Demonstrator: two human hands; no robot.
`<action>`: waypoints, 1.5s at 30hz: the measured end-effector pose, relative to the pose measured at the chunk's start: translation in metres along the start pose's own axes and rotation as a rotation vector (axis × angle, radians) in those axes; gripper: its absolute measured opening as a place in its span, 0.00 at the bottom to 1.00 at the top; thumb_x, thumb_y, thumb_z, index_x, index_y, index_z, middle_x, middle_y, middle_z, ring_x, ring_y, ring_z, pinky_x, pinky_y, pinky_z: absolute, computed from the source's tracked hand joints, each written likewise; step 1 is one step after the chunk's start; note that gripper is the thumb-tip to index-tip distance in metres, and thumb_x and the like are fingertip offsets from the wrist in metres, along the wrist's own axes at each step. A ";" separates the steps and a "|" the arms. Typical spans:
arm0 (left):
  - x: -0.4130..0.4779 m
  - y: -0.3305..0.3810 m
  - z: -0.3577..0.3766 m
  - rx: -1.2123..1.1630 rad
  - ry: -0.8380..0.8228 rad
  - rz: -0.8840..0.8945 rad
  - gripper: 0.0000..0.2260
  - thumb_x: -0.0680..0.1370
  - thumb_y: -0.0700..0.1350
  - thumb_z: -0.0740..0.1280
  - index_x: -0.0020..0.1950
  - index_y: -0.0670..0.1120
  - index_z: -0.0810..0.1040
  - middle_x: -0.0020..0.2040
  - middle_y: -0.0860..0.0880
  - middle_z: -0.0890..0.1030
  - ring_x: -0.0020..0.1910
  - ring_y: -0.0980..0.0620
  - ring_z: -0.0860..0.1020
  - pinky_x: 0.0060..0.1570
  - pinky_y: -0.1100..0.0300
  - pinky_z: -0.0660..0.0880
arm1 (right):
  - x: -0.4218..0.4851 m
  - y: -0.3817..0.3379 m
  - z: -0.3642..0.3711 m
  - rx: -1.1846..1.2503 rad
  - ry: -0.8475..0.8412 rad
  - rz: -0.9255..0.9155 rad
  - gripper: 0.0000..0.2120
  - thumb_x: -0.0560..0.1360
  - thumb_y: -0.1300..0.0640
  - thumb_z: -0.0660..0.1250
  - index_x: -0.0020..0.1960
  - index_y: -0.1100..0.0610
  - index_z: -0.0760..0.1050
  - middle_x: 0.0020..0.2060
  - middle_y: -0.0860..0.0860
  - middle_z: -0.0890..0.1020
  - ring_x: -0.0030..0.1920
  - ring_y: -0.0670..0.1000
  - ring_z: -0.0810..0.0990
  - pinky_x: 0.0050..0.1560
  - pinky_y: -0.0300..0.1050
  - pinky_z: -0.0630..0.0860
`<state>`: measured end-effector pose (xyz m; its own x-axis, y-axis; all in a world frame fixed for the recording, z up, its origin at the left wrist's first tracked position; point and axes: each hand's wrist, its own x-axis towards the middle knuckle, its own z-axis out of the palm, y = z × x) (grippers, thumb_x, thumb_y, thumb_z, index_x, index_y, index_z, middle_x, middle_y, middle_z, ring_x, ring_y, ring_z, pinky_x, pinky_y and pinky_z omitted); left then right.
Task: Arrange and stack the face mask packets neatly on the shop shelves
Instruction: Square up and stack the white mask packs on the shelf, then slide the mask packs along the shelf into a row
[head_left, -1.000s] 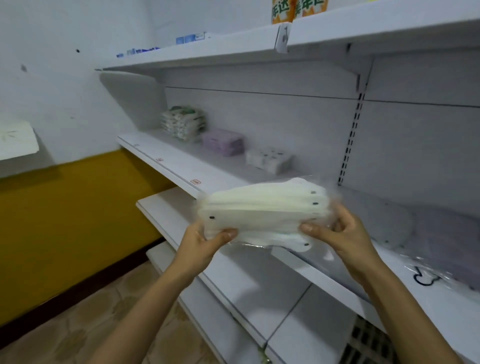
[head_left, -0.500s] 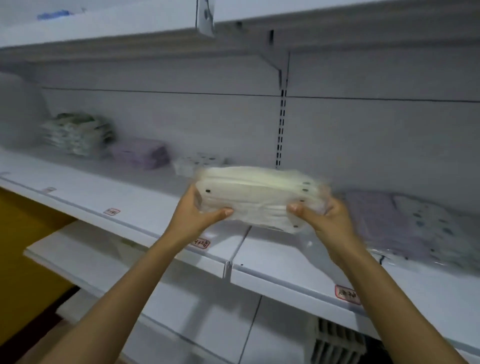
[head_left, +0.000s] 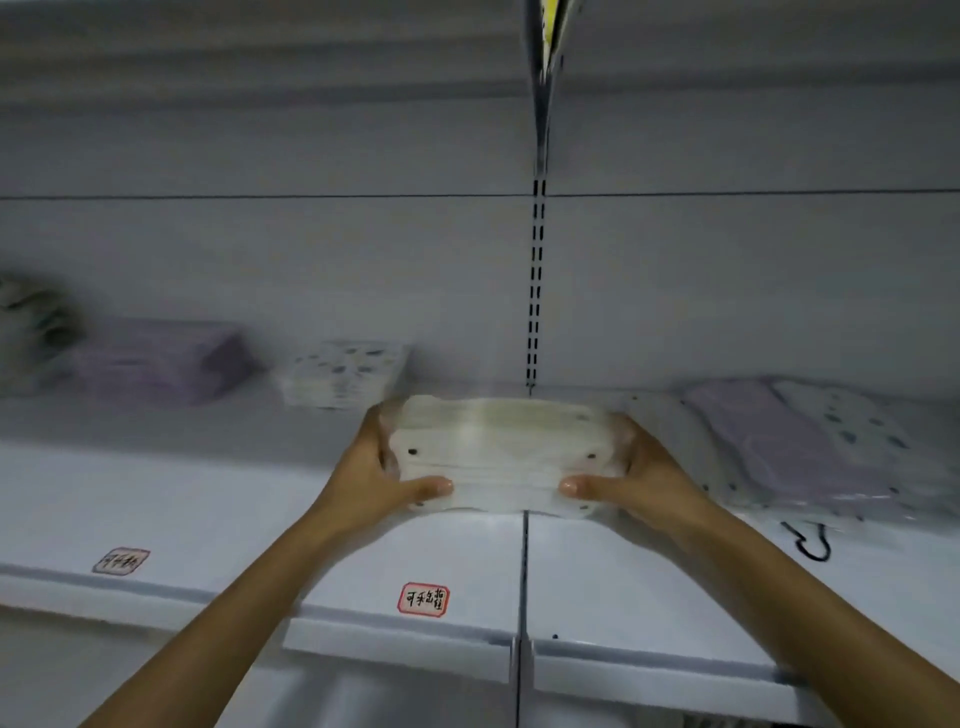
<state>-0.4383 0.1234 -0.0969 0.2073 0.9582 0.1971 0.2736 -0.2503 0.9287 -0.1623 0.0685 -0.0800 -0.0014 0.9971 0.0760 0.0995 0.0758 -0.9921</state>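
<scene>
Now both hands grip the cream mask packet stack (head_left: 501, 454) at its ends, left hand (head_left: 387, 475) at nine o'clock, right hand (head_left: 636, 478) at three, on the white shelf (head_left: 218, 514), purple packets (head_left: 795, 452) just beside it.

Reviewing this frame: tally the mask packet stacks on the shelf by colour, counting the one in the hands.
Cream/white: 1, the stack gripped by left hand and right hand
Lilac: 2
White with dark spots: 2
Green-printed: 1, blurred at the left edge
Total: 6
</scene>
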 end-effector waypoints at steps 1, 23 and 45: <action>0.002 -0.001 0.001 -0.038 -0.021 -0.001 0.37 0.61 0.45 0.81 0.64 0.60 0.68 0.61 0.54 0.77 0.61 0.54 0.76 0.53 0.61 0.78 | 0.001 0.003 0.003 0.050 0.028 0.013 0.33 0.55 0.62 0.84 0.56 0.52 0.73 0.51 0.56 0.82 0.51 0.43 0.83 0.53 0.42 0.79; 0.120 -0.009 0.062 0.651 0.232 0.065 0.40 0.74 0.56 0.71 0.78 0.44 0.53 0.79 0.42 0.52 0.78 0.44 0.50 0.74 0.52 0.48 | 0.154 0.043 -0.027 -0.043 0.269 0.233 0.44 0.56 0.54 0.83 0.67 0.65 0.70 0.61 0.60 0.78 0.58 0.58 0.79 0.59 0.54 0.77; 0.119 -0.022 0.094 0.940 -0.003 0.585 0.33 0.75 0.62 0.54 0.72 0.42 0.69 0.73 0.45 0.68 0.73 0.46 0.66 0.71 0.44 0.57 | 0.073 0.028 -0.011 -0.581 0.500 -0.260 0.18 0.76 0.56 0.68 0.64 0.58 0.73 0.61 0.55 0.76 0.63 0.53 0.73 0.59 0.37 0.65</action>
<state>-0.3316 0.2301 -0.1232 0.5398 0.6573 0.5260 0.7363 -0.6715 0.0836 -0.1485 0.1434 -0.1012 0.3356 0.8171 0.4687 0.6586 0.1523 -0.7370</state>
